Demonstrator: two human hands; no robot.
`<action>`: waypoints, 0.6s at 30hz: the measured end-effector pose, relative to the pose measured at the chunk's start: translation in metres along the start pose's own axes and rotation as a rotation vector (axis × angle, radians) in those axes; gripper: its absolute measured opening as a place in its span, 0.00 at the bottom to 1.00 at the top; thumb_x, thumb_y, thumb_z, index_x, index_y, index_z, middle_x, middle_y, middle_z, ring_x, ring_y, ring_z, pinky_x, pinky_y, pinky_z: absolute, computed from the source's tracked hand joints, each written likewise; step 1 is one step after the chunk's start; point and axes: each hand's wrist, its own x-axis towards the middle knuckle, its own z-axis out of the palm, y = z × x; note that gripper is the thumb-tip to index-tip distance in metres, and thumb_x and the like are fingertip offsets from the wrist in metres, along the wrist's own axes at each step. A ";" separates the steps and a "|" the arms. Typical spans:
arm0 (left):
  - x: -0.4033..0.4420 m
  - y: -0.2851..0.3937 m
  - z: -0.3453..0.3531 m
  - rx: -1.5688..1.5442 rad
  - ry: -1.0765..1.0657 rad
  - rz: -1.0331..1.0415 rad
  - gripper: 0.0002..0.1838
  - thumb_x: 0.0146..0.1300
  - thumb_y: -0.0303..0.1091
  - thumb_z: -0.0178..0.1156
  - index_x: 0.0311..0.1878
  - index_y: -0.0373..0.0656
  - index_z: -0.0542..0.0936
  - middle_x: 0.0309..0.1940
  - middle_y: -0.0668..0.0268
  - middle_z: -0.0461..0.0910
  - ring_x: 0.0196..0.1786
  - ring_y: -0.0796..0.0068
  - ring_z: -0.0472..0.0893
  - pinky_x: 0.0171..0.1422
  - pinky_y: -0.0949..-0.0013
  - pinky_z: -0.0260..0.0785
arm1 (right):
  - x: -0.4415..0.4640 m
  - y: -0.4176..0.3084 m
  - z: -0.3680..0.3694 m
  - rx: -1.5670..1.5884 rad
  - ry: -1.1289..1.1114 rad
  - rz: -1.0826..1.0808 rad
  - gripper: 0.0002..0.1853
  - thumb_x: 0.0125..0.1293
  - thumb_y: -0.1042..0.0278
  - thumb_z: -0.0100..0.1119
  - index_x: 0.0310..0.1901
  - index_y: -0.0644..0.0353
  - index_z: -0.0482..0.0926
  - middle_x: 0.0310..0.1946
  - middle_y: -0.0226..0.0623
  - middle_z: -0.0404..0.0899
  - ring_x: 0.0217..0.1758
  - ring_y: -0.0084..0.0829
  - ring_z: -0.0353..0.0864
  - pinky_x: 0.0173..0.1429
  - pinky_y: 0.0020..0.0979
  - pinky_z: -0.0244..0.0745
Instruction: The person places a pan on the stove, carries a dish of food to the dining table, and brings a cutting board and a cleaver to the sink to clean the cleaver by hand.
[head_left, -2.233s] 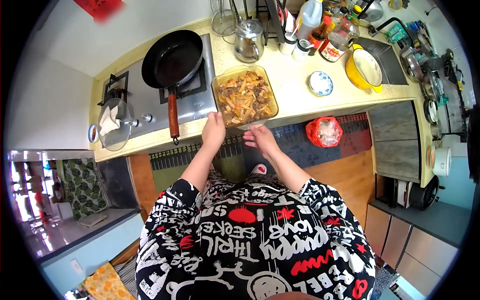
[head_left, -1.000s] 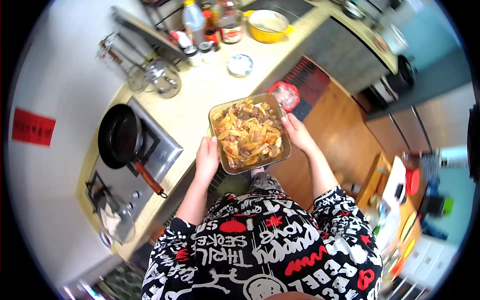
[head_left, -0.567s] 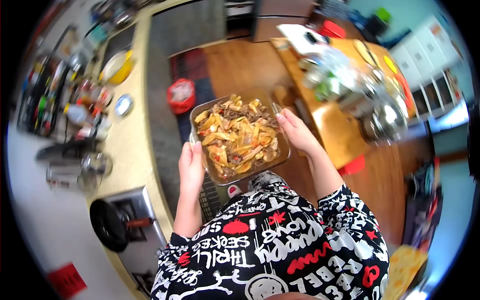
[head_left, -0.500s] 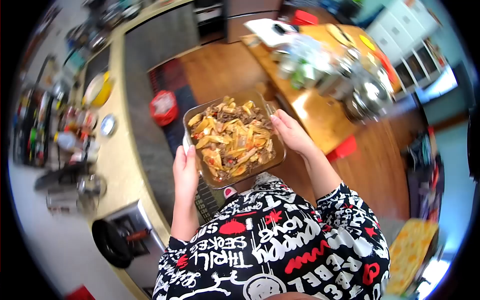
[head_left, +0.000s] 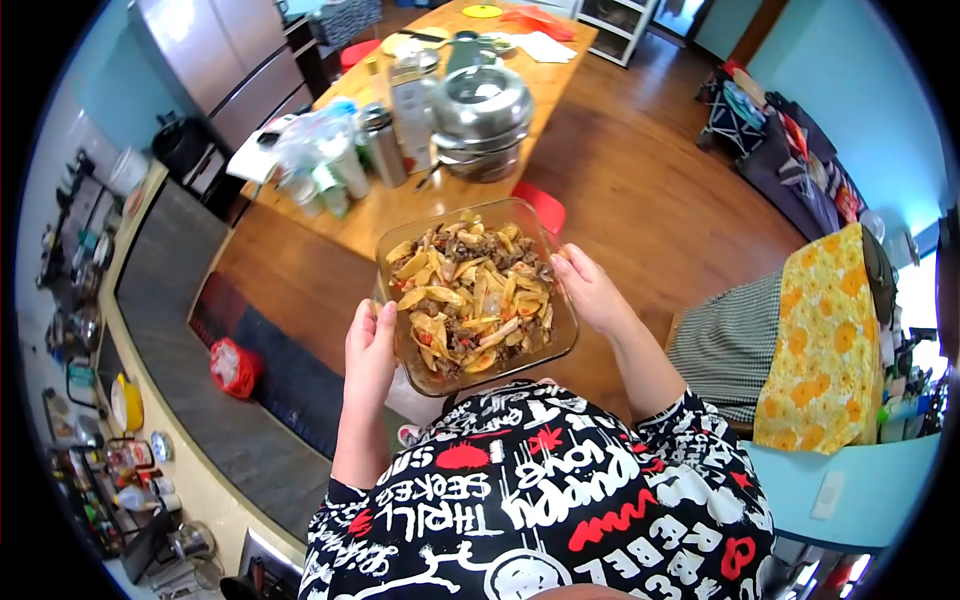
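Note:
A brown-tinted glass baking dish (head_left: 556,346) is held out level in front of my body, between both hands. It holds cooked food (head_left: 475,290) made up of yellow-brown slices, dark brown chunks and small red bits. My left hand (head_left: 371,345) grips the dish's left side, thumb up by the rim. On the opposite side, my right hand (head_left: 594,290) is closed on the edge with its thumb on top. The fingers under the dish are hidden on both sides.
Ahead stands a wooden table (head_left: 385,222) with a steel steamer pot (head_left: 482,112), a thermos (head_left: 383,148) and plastic bags. A red stool (head_left: 541,208) is beside it. The counter (head_left: 205,470) curves along my left, near a red bin (head_left: 234,368). Yellow flowered cloth (head_left: 812,340) hangs at right.
My view has swung to the right, away from the counter, so the table now lies straight ahead. Both hands still hold the dish in front of my body.

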 end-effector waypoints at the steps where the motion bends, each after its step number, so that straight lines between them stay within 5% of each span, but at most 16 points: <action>1: 0.003 0.004 0.036 -0.041 -0.028 0.044 0.10 0.80 0.39 0.53 0.48 0.42 0.75 0.33 0.76 0.78 0.28 0.91 0.68 0.28 0.82 0.59 | -0.011 -0.001 -0.029 -0.008 0.050 0.017 0.15 0.81 0.56 0.49 0.41 0.60 0.71 0.29 0.27 0.73 0.33 0.20 0.69 0.38 0.28 0.69; 8: 0.070 0.003 0.225 -0.031 -0.195 -0.086 0.10 0.80 0.39 0.53 0.49 0.43 0.75 0.39 0.74 0.80 0.34 0.92 0.72 0.28 0.82 0.61 | -0.011 0.056 -0.210 -0.052 0.158 0.187 0.13 0.82 0.59 0.48 0.51 0.61 0.74 0.39 0.23 0.71 0.42 0.16 0.64 0.48 0.22 0.67; 13: 0.145 -0.021 0.345 0.070 -0.323 -0.082 0.14 0.78 0.40 0.57 0.35 0.45 0.70 0.25 0.78 0.68 0.28 0.89 0.65 0.29 0.77 0.59 | 0.018 0.114 -0.315 0.083 0.293 0.223 0.13 0.82 0.60 0.49 0.52 0.62 0.75 0.43 0.24 0.74 0.46 0.16 0.68 0.54 0.22 0.68; 16: 0.190 -0.040 0.419 0.092 -0.402 0.074 0.13 0.80 0.42 0.54 0.45 0.42 0.75 0.33 0.75 0.77 0.34 0.88 0.72 0.37 0.78 0.68 | 0.040 0.148 -0.375 0.165 0.372 0.217 0.14 0.82 0.59 0.49 0.53 0.62 0.74 0.45 0.24 0.76 0.48 0.16 0.70 0.56 0.22 0.69; 17: 0.208 -0.044 0.438 0.137 -0.446 0.017 0.13 0.80 0.41 0.53 0.48 0.39 0.76 0.40 0.74 0.79 0.42 0.87 0.74 0.48 0.77 0.70 | 0.047 0.154 -0.399 0.158 0.371 0.258 0.17 0.82 0.59 0.50 0.59 0.65 0.74 0.51 0.29 0.78 0.54 0.20 0.73 0.61 0.25 0.69; 18: 0.219 -0.033 0.465 0.159 -0.449 -0.013 0.13 0.80 0.40 0.53 0.49 0.39 0.76 0.40 0.74 0.79 0.43 0.87 0.74 0.48 0.77 0.70 | 0.056 0.152 -0.419 0.112 0.404 0.251 0.14 0.82 0.59 0.50 0.52 0.62 0.72 0.44 0.26 0.73 0.47 0.18 0.68 0.54 0.24 0.66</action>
